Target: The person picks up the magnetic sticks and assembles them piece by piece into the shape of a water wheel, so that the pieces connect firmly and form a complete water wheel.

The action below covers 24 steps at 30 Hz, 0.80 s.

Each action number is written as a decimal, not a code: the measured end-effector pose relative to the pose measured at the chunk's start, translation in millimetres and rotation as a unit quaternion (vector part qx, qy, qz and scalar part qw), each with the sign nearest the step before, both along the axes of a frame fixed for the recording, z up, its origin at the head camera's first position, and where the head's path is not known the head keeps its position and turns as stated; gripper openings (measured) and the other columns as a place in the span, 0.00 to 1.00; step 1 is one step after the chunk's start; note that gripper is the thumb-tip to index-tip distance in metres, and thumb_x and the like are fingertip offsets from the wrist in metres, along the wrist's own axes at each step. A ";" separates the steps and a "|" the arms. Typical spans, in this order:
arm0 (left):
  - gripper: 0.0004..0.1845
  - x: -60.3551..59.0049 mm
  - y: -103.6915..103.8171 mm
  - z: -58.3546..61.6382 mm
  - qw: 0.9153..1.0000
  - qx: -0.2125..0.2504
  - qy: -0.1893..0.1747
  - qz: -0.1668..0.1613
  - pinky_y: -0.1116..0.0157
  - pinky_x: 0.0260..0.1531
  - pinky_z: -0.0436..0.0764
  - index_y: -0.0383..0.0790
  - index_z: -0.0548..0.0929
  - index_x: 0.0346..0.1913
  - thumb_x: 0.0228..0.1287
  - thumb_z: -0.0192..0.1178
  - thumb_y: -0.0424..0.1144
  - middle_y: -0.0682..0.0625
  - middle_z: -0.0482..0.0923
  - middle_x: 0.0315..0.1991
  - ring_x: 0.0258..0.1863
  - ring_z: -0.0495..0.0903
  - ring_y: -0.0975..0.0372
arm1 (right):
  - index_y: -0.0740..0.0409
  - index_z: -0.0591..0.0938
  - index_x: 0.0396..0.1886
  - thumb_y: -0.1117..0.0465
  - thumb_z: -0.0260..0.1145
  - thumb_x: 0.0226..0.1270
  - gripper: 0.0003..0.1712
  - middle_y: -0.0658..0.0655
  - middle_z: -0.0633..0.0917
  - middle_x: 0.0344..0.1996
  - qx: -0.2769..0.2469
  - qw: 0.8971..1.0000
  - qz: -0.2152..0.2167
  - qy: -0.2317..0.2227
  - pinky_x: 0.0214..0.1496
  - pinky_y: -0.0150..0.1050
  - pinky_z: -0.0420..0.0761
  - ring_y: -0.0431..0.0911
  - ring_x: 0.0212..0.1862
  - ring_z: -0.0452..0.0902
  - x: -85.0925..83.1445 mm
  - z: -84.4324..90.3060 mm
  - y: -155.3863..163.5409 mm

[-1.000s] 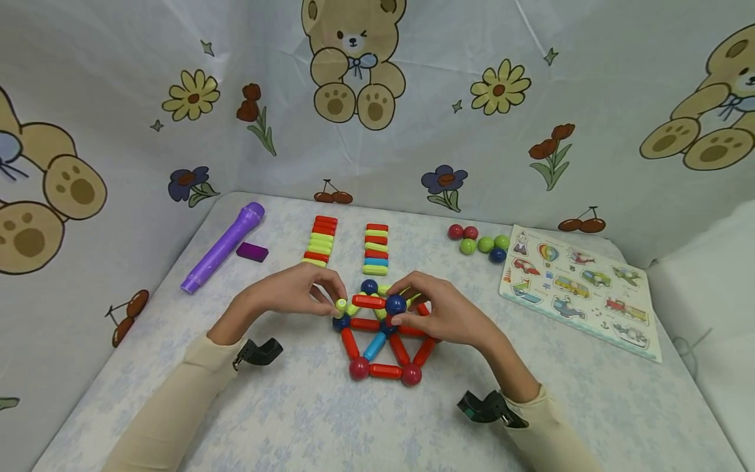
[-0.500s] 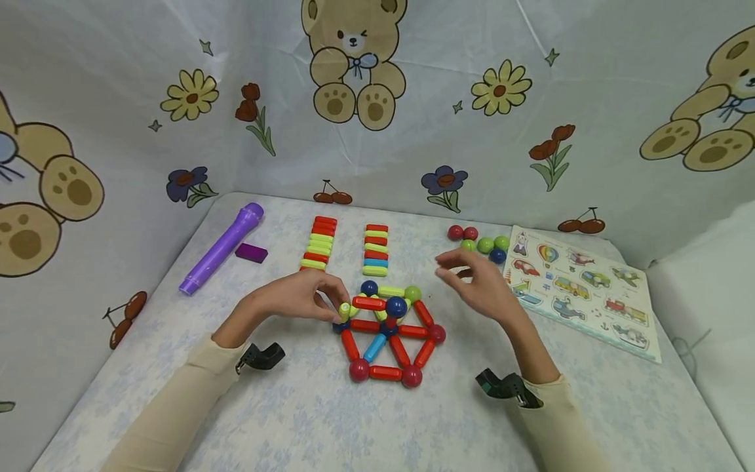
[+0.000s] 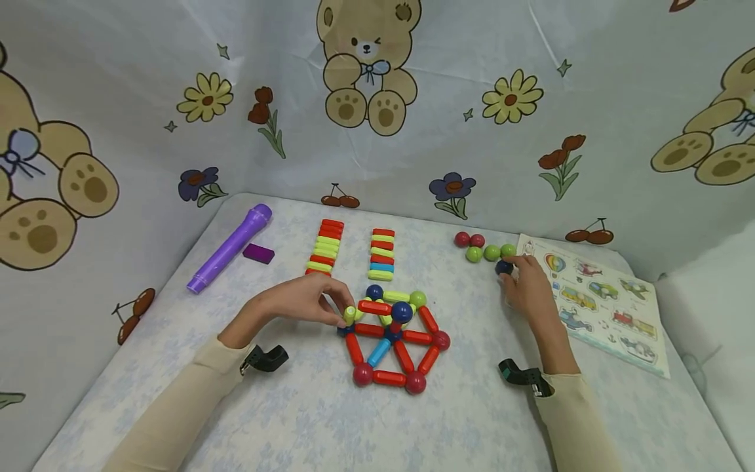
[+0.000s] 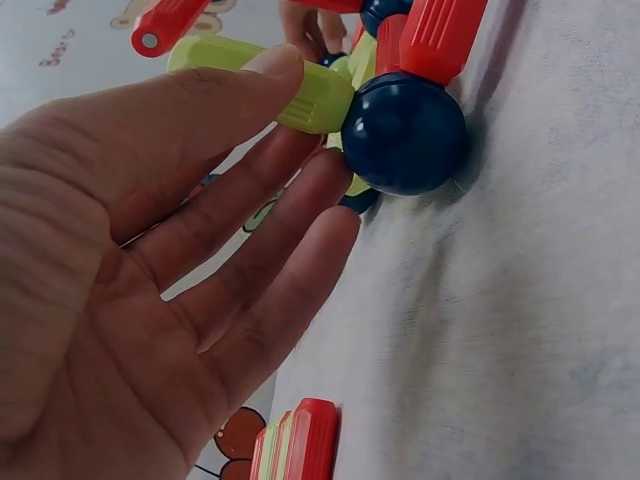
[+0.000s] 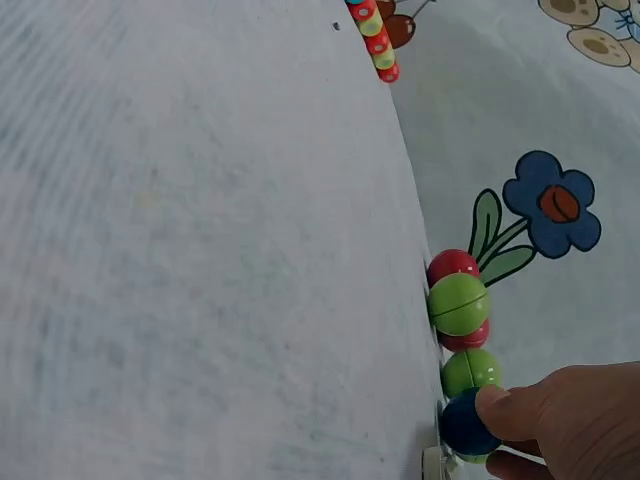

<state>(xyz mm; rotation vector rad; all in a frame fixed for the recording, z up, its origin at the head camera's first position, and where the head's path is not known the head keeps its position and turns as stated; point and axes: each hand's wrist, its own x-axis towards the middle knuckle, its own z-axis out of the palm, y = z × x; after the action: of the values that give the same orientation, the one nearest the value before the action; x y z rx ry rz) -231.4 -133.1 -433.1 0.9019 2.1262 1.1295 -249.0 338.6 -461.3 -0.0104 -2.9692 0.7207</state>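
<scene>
A flat frame of red, blue and yellow-green magnetic sticks and balls (image 3: 389, 334) lies on the table's middle. My left hand (image 3: 341, 313) pinches a yellow-green stick (image 3: 350, 314) at the frame's upper left corner. In the left wrist view the thumb (image 4: 230, 90) lies along that stick (image 4: 320, 95), which joins a dark blue ball (image 4: 405, 130). My right hand (image 3: 507, 272) is off to the right at a cluster of loose balls (image 3: 483, 250). There its fingertips (image 5: 500, 405) pinch a dark blue ball (image 5: 462, 425) beside green and red ones.
Two rows of spare sticks (image 3: 323, 252) (image 3: 382, 254) lie behind the frame. A purple tube (image 3: 230, 248) and a small purple block (image 3: 259, 254) sit at the far left. A picture puzzle board (image 3: 601, 301) lies at the right. Printed fabric walls close in the table.
My right hand let go of the frame and moved right to the loose balls, where it now pinches the dark blue one. The left hand stayed on the yellow-green stick.
</scene>
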 end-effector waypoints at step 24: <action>0.10 1.1 -5.5 -13.2 1.000 0.018 0.014 0.010 0.65 0.52 0.88 0.44 0.90 0.51 0.69 0.75 0.35 0.54 0.90 0.47 0.47 0.89 0.61 | 0.56 0.85 0.63 0.62 0.82 0.65 0.27 0.52 0.86 0.55 -0.125 0.933 0.303 0.146 0.57 0.44 0.89 0.45 0.55 0.85 90.3 83.3 -201.1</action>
<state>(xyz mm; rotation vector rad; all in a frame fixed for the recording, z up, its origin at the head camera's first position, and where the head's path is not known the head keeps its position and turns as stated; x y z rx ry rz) -230.3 -138.6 -446.2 0.9204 2.1475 1.1743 -158.8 137.5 -378.0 0.9413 -2.5619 1.0425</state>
